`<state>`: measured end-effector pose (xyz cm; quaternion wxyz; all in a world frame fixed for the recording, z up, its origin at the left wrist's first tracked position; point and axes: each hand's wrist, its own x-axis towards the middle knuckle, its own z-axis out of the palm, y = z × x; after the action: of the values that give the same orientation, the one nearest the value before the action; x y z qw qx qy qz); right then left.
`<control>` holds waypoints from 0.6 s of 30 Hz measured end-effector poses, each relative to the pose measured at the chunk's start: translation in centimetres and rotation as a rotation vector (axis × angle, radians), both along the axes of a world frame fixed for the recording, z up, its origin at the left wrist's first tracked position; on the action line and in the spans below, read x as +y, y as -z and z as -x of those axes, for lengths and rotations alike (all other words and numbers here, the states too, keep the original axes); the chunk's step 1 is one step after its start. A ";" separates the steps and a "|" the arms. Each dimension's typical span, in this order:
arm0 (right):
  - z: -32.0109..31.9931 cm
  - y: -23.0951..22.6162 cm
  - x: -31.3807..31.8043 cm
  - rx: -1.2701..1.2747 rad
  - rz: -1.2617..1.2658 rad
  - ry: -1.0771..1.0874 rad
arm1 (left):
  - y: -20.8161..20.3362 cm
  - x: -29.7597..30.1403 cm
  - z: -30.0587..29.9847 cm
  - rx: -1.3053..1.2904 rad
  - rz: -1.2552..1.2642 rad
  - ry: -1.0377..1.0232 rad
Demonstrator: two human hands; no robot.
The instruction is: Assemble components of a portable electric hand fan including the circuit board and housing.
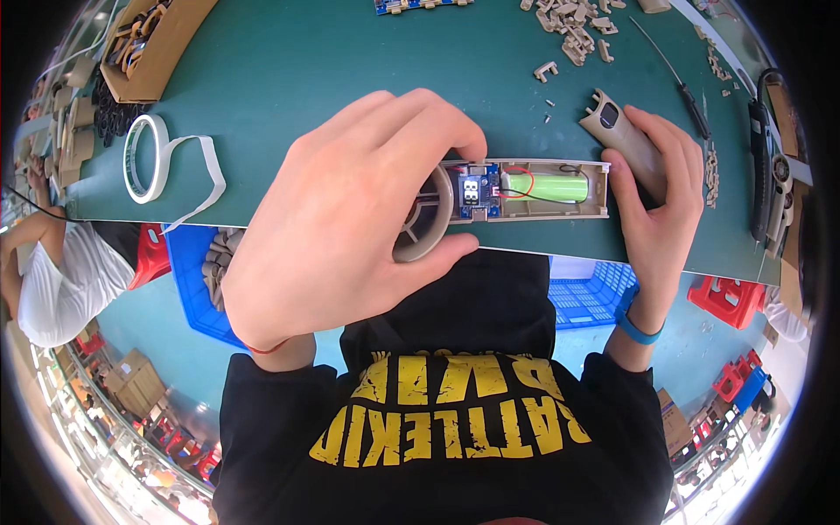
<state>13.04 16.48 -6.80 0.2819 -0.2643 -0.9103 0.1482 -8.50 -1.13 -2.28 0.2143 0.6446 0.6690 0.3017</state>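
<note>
On the near edge of the green work surface [289, 79] lies one beige fan housing [516, 189], opened so that its inside shows. One blue circuit board [479, 192] sits near its middle, and one green cylindrical cell [549, 187] lies in the handle section to the right of the board. One red wire and one black wire run beside the cell. The round grille end [424, 226] of the housing points left; the handle end points right. The long axis runs left to right, roughly parallel to the near table edge.

Two hands are at the housing. The left hand [337, 223] covers the round end from above, fingers curled over the far rim with the fingertips at the board, thumb pressed against the near rim of the grille; it grips that end. The right hand [661, 197] is at the handle end, its fingertips touching the right end of the housing. This hand also holds one separate beige cover shell [619, 136] between palm and fingers, tilted so that its forked end points far-left. The housing therefore lies between the two hands, touched by both.

Left of the hands, well apart, lies one roll of white tape [147, 157] with a loose strip trailing. One cardboard box [149, 44] of parts stands at the far left. Many small beige clips [573, 31] are scattered at the far right; their count cannot be determined. One black screwdriver [678, 83] lies far right of the cover shell.
</note>
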 end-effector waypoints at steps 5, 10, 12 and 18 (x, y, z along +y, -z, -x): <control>0.1 0.0 0.0 -0.010 -0.025 0.004 | 0.1 0.1 -0.3 0.025 -0.018 -0.024; 0.1 0.0 0.1 -0.022 -0.040 0.003 | 0.1 0.2 -0.4 0.035 -0.031 -0.038; -0.1 0.1 0.2 -0.036 -0.059 -0.002 | 0.4 0.3 -0.5 0.036 -0.033 -0.042; 0.1 -0.2 0.3 -0.049 -0.029 0.008 | 0.6 0.2 -0.5 0.010 -0.058 -0.062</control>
<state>12.96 16.82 -6.62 0.2640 -0.2675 -0.9179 0.1271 -8.02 -0.95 -2.83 0.1827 0.6309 0.6808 0.3242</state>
